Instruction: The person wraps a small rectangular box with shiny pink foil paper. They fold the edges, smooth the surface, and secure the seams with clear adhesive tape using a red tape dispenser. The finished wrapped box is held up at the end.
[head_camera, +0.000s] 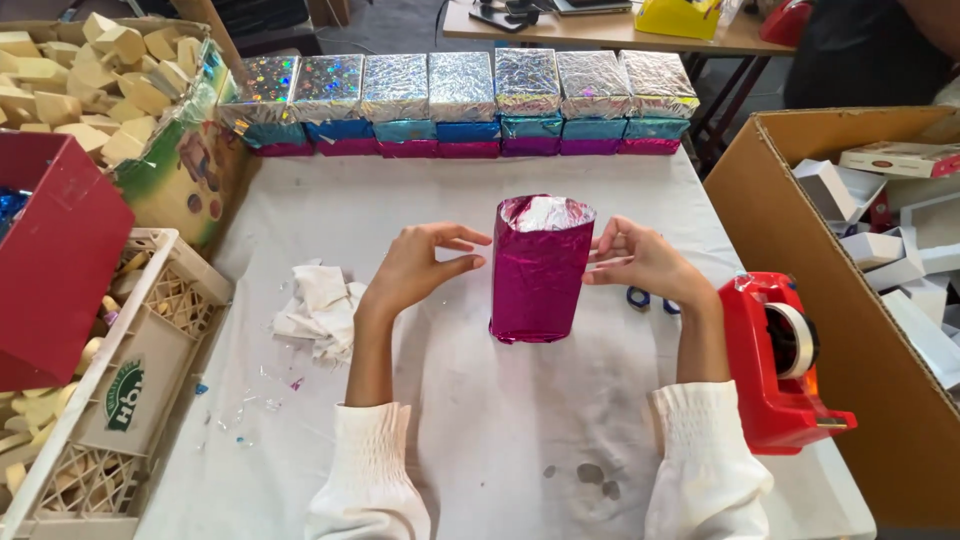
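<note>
while the magenta foil-wrapped box (540, 268) stands upright mid-table, i see my left hand (415, 268) just beside its left side, fingers curled loosely open, gripping nothing. my right hand (640, 260) touches its right edge with part-open fingers; whether it pinches foil i cannot tell. open room lies near me on the white tablecloth (500, 420). a red tape dispenser (780, 360) crowds the right edge, a crumpled cloth (322, 310) sits left, and a row of wrapped boxes (460, 105) lines the far edge.
</note>
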